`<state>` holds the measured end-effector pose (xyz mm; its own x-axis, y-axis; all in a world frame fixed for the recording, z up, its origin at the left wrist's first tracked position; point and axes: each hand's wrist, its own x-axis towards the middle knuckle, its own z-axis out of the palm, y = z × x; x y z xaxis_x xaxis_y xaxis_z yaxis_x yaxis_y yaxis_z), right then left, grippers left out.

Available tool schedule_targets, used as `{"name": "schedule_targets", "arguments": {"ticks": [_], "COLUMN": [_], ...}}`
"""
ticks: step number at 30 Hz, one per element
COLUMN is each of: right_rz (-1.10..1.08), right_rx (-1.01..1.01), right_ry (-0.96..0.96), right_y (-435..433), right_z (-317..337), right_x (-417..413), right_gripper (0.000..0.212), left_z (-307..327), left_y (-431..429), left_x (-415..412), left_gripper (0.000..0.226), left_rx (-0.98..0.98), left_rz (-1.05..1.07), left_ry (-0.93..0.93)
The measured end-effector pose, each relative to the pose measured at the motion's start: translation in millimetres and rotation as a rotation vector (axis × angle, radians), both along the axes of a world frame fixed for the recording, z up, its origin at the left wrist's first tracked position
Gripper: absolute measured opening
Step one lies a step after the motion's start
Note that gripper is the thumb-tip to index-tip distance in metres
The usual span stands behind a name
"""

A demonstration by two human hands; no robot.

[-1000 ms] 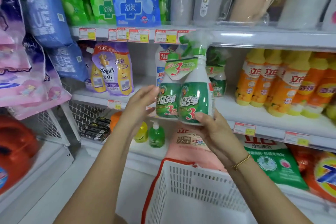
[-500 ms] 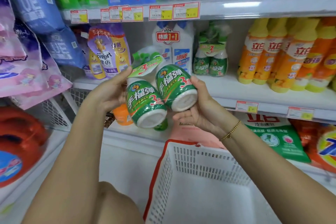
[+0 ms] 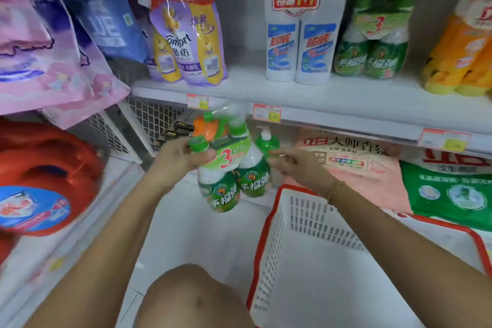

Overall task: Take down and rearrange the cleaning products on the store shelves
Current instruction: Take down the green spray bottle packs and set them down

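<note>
Left hand (image 3: 177, 159) grips twin spray-bottle pack (image 3: 232, 186) by its necks, right hand (image 3: 296, 165) slack, empty, just beside; probably heavy, film slippery, so support base.

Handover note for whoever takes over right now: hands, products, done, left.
Left hand grips the green twin-pack by its top; it hangs caps-up, left of the white basket.
Right hand open beside the pack; contact unclear.
Done: this pack is off the shelf.
Left: place it, probably in the basket; a matching pack stands on the middle shelf.
</note>
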<state>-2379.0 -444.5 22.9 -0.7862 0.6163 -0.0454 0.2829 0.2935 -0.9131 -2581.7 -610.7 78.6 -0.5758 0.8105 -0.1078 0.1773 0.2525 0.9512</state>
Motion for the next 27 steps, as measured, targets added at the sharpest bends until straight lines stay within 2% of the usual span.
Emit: {"name": "schedule_targets", "arguments": {"ticks": [2,3,6,8,10,14,20,27], "right_rz": [-0.024,0.011,0.122,0.164,0.165,0.058,0.014,-0.002], "right_rx": [0.300,0.387,0.477,0.525,0.609,0.687,0.705,0.678], "right_ry": [-0.197,-0.288,-0.495,-0.561,-0.556,-0.422,-0.296,-0.249], "right_y": [7.9,11.0,12.9,10.2,6.2,2.9,-2.2,-6.1], "right_z": [-25.1,-39.7,-75.1,-91.4,-102.3,-120.4,-136.2,-142.7], "right_x": [-9.2,-13.3,-21.3,-23.2,-22.9,-23.0,-14.8,-7.5], "right_gripper": [0.031,0.033,0.043,0.039,0.028,0.014,0.021,0.012], "left_z": [-46.9,-70.0,-130.5,-161.9,-188.0,-222.7,-255.3,-270.2], "left_y": [-1.8,-2.7,-5.8,-6.4,-7.2,-4.9,-5.4,-24.2], "left_x": [-7.8,-11.8,-19.8,-23.0,-25.4,-18.9,-2.0,5.8], "left_gripper": [0.035,0.042,0.061,0.054,0.042,0.039,0.032,0.031], "left_rx": [-0.130,-0.198,-0.347,-0.408,-0.415,-0.333,-0.240,-0.293], "left_rz": [0.040,0.058,0.061,0.033,0.014,0.017,0.080,0.158], "left_ry": [0.051,0.069,0.092,0.106,0.085,0.028,0.070,0.061]}}
